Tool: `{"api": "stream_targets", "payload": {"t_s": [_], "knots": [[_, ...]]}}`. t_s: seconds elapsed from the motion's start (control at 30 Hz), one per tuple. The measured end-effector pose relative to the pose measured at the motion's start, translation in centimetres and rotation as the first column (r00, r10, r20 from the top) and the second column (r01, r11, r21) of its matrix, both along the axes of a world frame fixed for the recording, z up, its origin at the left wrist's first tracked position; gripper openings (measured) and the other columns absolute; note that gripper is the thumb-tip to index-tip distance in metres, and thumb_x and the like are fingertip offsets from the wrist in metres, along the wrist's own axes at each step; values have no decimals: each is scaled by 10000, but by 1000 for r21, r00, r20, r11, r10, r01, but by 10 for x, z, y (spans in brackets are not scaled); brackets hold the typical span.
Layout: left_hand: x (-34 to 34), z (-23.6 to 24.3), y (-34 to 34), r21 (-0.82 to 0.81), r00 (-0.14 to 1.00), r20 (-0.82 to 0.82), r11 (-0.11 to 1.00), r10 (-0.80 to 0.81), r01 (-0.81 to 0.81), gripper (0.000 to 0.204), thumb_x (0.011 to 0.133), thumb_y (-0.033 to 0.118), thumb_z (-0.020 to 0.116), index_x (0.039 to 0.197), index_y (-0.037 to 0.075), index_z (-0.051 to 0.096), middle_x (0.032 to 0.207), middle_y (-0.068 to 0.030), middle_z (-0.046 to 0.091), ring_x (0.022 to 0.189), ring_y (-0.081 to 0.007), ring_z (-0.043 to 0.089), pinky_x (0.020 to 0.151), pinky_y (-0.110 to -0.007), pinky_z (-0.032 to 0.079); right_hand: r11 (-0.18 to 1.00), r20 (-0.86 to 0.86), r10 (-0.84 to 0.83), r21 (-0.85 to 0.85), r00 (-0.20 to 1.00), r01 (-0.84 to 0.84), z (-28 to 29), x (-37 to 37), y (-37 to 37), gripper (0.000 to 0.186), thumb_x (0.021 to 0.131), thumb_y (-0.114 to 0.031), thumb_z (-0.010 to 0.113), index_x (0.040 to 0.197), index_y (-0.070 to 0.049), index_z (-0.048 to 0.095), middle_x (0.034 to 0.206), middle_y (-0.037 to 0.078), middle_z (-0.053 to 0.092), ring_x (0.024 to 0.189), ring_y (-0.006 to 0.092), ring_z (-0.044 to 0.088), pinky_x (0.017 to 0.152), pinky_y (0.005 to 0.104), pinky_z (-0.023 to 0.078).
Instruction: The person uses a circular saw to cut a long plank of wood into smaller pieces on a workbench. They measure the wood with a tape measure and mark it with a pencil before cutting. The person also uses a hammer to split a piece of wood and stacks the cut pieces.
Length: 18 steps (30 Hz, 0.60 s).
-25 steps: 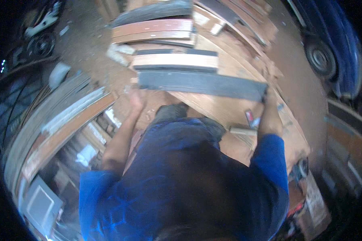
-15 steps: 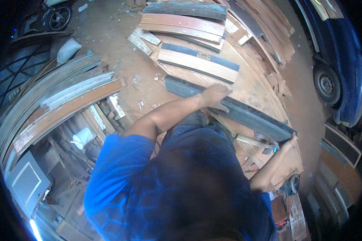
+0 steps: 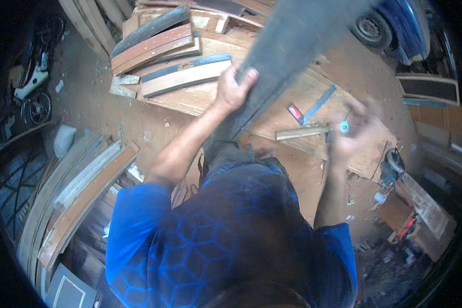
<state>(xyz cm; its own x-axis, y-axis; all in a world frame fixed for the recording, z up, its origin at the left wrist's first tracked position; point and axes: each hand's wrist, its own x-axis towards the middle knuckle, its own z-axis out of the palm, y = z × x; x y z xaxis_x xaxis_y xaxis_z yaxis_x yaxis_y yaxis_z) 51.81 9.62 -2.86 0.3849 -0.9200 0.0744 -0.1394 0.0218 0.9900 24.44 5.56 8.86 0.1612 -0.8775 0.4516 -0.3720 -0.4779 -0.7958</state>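
A long dark grey plank (image 3: pixel 272 66) stands tilted, its lower end near my waist and its upper part blurred, reaching past the top of the picture. My left hand (image 3: pixel 234 88) grips its left edge, thumb on the face. Away from the plank, my right hand (image 3: pixel 355 128) hangs over the right part of the workbench, smeared by motion, so its fingers cannot be read. Close to it lie a wooden-handled hammer (image 3: pixel 300 133) and a small light-blue object (image 3: pixel 344 126) of unclear kind. A try square (image 3: pixel 317 107) with a red-marked stock rests just beyond the hammer.
Several boards (image 3: pixel 154 49) are stacked on the left of the wooden workbench (image 3: pixel 272 120). A corded-looking power tool (image 3: pixel 392 164) sits at its right end. More long planks (image 3: pixel 82 205) lie at the left. A blue vehicle (image 3: pixel 403 31) stands far right, a motorcycle (image 3: pixel 36 97) far left.
The plank has swung from lying across the bench to standing tilted, far end raised. My right hand has let go of it. The try square now shows, and the whole view has turned rightward.
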Motion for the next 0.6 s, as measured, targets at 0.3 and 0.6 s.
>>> {"api": "stream_targets", "payload": {"t_s": [0.3, 0.6], "knots": [[-144, 56, 26, -497, 477, -737, 862, -479, 98, 751, 947, 734, 496, 1283, 68, 586, 1170, -152, 657, 1099, -279, 633, 949, -456, 548, 761, -174, 360, 624, 917, -180, -97, -217, 144, 926, 726, -388, 904, 1475, -34, 489, 1485, 237, 505, 1374, 423, 488, 1134, 487, 410], [-242, -23, 111, -262, 566, -798, 965, -209, -13, 408, 1070, 424, 467, 1285, 99, 587, 1240, -90, 644, 1129, -244, 600, 1012, -434, 499, 997, -565, -76, -16, 821, 81, -93, -451, 205, 899, 616, -227, 889, 1450, -205, 554, 1368, 142, 528, 1291, 371, 486, 1113, 539, 396]]}}
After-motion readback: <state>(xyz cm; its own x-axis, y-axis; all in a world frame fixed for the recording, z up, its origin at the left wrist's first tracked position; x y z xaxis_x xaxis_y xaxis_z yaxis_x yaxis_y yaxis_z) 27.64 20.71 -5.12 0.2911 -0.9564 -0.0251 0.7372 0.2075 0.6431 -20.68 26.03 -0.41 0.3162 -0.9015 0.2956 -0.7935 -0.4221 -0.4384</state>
